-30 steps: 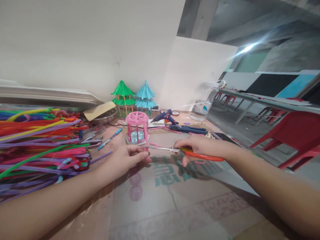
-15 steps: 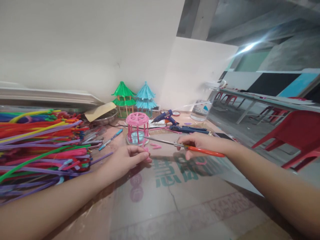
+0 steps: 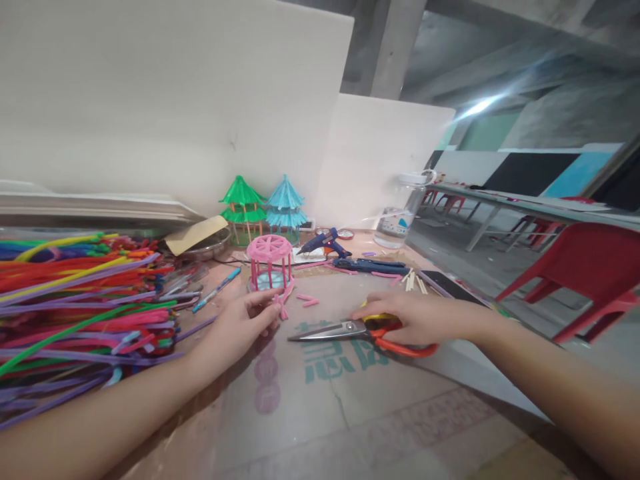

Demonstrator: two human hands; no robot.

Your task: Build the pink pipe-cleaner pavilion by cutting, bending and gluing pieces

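Observation:
My left hand pinches a short pink pipe cleaner between thumb and fingers, just in front of a small round pink pavilion with thin posts and a spoked top. Over the orange and yellow handles of a pair of scissors lies my right hand, its fingers curled on them. The scissors are flat and low over the board, blades together and pointing left. Cut pink pieces are scattered between the pavilion and the scissors.
Bundled colourful pipe cleaners fill the left side. Behind stand a green pavilion and a blue one. A glue gun, dark blue pliers and a water jug sit at the back. A red chair is at right.
My right hand has lowered the scissors away from the pink piece and turned them flat. My left hand keeps its pinch. The view has shifted slightly.

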